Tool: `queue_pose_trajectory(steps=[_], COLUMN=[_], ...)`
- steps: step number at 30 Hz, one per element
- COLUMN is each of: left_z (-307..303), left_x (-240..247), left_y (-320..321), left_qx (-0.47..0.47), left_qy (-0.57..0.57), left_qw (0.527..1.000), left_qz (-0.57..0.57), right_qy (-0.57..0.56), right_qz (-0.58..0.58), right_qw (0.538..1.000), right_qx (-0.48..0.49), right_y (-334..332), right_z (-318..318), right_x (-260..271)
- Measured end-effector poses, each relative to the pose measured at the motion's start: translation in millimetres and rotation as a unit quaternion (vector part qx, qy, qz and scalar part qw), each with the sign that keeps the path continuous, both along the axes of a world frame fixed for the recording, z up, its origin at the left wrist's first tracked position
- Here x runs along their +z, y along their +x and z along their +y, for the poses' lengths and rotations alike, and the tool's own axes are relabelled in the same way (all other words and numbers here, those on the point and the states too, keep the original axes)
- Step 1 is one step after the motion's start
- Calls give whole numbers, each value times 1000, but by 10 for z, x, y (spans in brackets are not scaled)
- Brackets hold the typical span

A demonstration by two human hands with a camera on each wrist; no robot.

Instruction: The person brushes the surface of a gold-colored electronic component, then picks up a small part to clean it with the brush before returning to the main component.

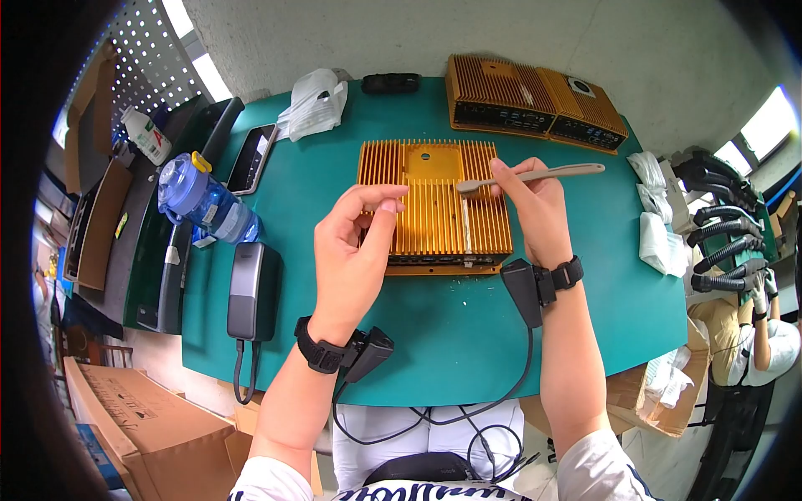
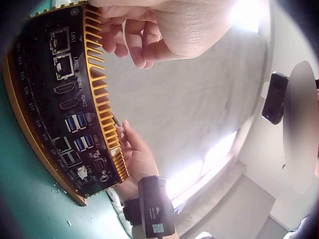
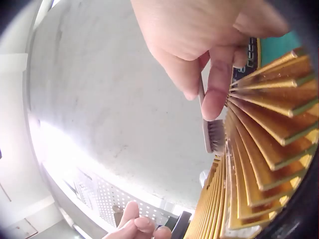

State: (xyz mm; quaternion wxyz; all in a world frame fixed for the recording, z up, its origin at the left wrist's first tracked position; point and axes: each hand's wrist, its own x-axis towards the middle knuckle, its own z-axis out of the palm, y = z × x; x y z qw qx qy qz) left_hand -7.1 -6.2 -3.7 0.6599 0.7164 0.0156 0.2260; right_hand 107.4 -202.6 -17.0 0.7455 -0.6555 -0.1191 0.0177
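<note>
A gold finned metal case (image 1: 434,225) lies on the green table, its black port panel (image 2: 65,99) facing the person. The right hand (image 1: 539,209) pinches the handle of a small beige brush (image 3: 214,135), whose bristles are at the fins in the right wrist view. Over the left part of the case is the left hand (image 1: 355,242), fingers loosely bent with nothing in them; whether it touches the fins cannot be told. A pale strip (image 1: 466,221) runs along the fins below the brush head.
Two more gold cases (image 1: 535,100) stand at the back right. On the left are a blue bottle (image 1: 205,200), a phone (image 1: 251,159) and a grey device (image 1: 254,292). White wrapping (image 1: 316,104) lies at the back; small crumbs lie before the case. Another person (image 1: 764,342) is at far right.
</note>
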Motion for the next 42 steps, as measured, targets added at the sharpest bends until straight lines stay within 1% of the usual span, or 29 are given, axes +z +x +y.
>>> queue_pose_trajectory(steps=[2,4,13,17,23,29,32,34,38,40,42], left_z=[0,-4,7,4,-3,-3,-4,1,0,3,-8], left_x=[-2,1,-4,-3,6,2,8,3,-8,-17,-23], left_y=[1,0,2,1,-1,1,-2,-1,4,6,20], left_qx=[-2,0,1,1,-1,0,-1,-3,-5,-4,0], left_qy=[-2,-3,2,1,-2,-4,-7,-3,-3,-1,0], left_qw=[1000,1000,1000,1000,1000,1000,1000,1000,1000,1000,1000], left_qz=[-2,-2,5,1,-2,-1,-4,-2,-10,-6,-15], right_qy=[-11,12,19,17,56,18,15,-7,-4,-18,-15], right_qz=[4,2,30,20,8,13,-5,-6,-13,-43,-46], right_qw=[1000,1000,999,1000,998,1000,1000,1000,1000,999,999], right_qx=[-5,-3,9,8,-5,3,-3,3,1,-9,-10], right_y=[24,44,38,49,45,52,34,30,40,64,56], right_z=[-22,-38,-55,-51,-44,-57,-40,-45,-32,-29,-23], right_x=[-28,-49,-22,-36,-13,-15,-12,-10,-25,-56,-44])
